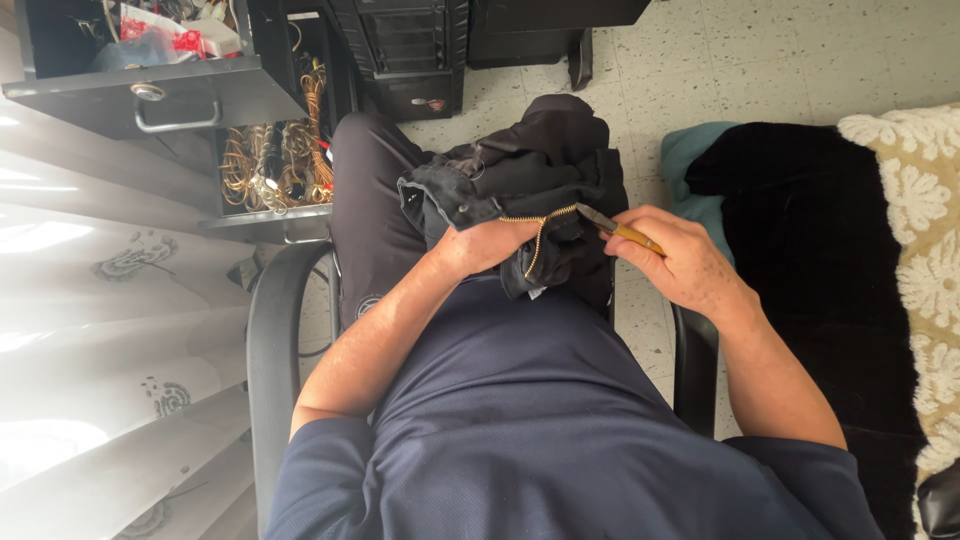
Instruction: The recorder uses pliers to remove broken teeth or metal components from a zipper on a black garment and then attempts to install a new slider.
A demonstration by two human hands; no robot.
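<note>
I sit in a chair with a black garment (530, 165) bunched on my lap. It has a gold zipper (538, 232) running across the fabric. My left hand (487, 246) grips the garment right beside the zipper. My right hand (677, 260) holds a small tool with a yellow handle and dark metal jaws (612, 226), its tip pointing at the zipper's upper end. Both forearms reach forward over my dark blue shirt.
An open black drawer (150, 95) with red and white clutter sticks out at upper left, above a shelf of coiled gold cables (275, 160). Black chair armrests (272, 340) flank me. A black blanket (800, 230) and cream lace fabric (915, 220) lie at right. White sheer cloth hangs left.
</note>
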